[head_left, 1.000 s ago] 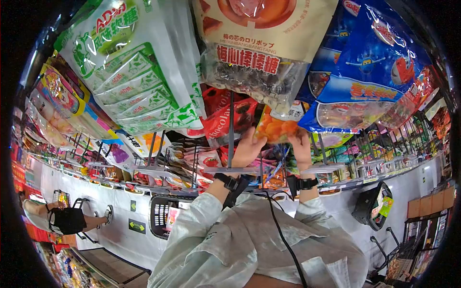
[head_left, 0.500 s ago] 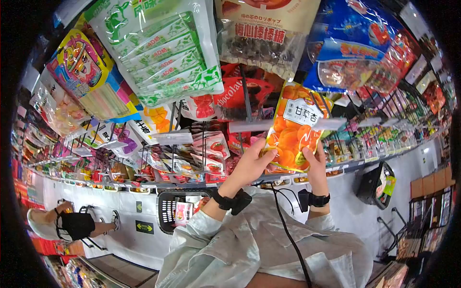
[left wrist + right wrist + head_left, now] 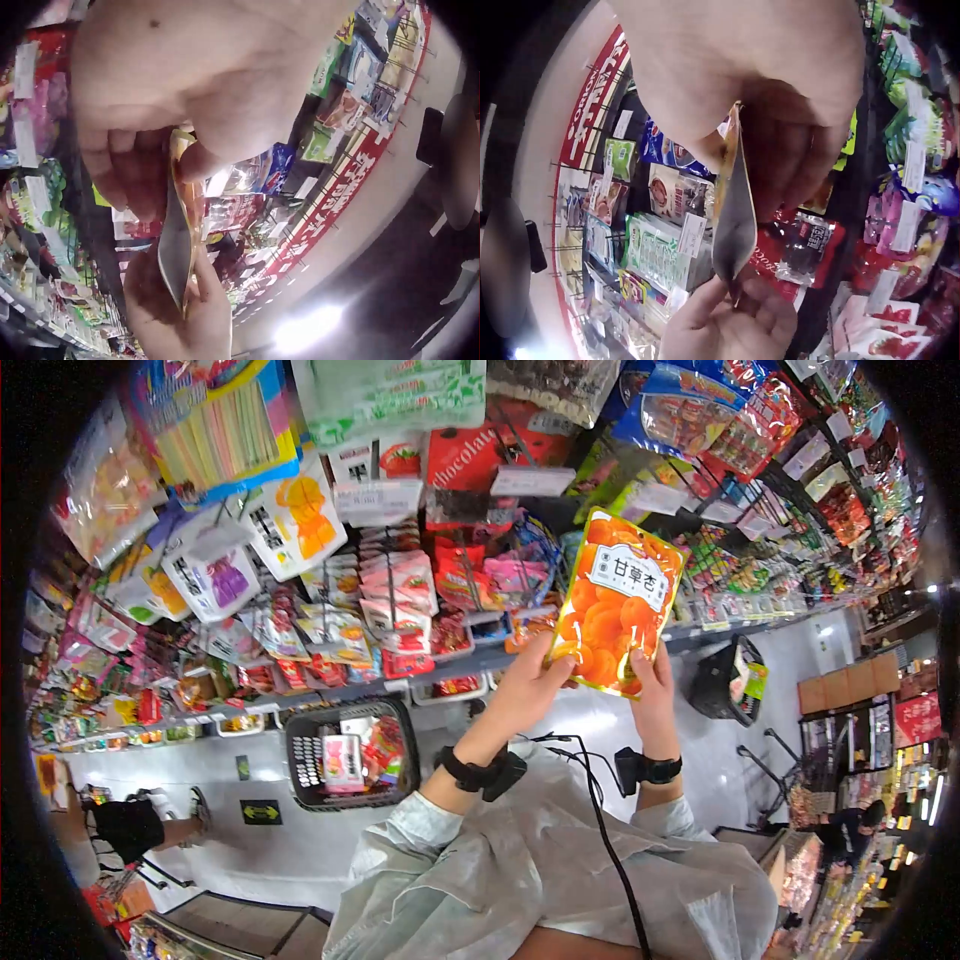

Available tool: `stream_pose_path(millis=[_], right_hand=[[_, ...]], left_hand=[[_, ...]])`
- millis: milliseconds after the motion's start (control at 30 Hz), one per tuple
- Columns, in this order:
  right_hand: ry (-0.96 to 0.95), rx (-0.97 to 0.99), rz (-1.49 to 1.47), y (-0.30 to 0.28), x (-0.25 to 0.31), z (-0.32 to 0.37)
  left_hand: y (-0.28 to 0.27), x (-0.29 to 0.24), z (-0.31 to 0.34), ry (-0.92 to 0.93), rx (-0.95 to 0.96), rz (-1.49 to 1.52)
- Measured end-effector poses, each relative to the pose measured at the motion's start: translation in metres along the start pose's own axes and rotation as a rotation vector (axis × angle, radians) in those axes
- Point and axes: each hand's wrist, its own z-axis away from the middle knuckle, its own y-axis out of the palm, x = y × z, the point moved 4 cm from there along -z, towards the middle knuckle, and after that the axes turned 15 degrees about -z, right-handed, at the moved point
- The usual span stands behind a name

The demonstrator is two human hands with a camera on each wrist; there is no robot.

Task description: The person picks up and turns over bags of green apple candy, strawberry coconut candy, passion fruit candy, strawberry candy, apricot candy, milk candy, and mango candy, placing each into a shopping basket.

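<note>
An orange and yellow bag of dried apricots [image 3: 612,605], with a white label, is held up in front of the person by both hands. The left hand [image 3: 525,695] pinches its lower left edge, thumb on the printed front. On the lower right edge, the right hand [image 3: 655,700] grips with its thumb in front too. Seen edge-on in the left wrist view, the bag [image 3: 177,240] shows a grey underside between the two hands. The right wrist view shows the same bottom fold of the bag [image 3: 735,225], fingers behind it.
Racks of hanging candy bags, among them a red chocolate bag [image 3: 462,465], stand ahead. A black shopping basket [image 3: 300,750] with several packages is on the floor at left, another basket [image 3: 700,685] at right. A person with black shorts [image 3: 128,830] is at far left.
The apricot bag has come away from the rack toward the person, its printed front now turned to view. Both hands moved back with it, and the head view has shifted lower.
</note>
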Motion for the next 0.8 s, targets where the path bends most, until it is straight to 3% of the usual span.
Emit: stream_pose_path(millis=[267, 467, 667, 800], right_hand=[[-0.016, 0.098, 0.248, -0.012, 0.006, 0.061], [-0.001, 0.206, 0.372, -0.052, 0.0, 0.074], [0.161, 0.359, 0.439, -0.081, 0.035, 0.106], [0.325, 0.564, 0.199, -0.132, 0.057, 0.117]], left_hand=[[0.027, 0.057, 0.047, -0.016, -0.141, -0.067], [0.054, 0.05, 0.059, -0.096, -0.306, -0.104], [0.117, 0.078, 0.072, -0.267, -0.368, 0.206], [0.171, 0.109, 0.095, -0.51, -0.322, 0.34]])
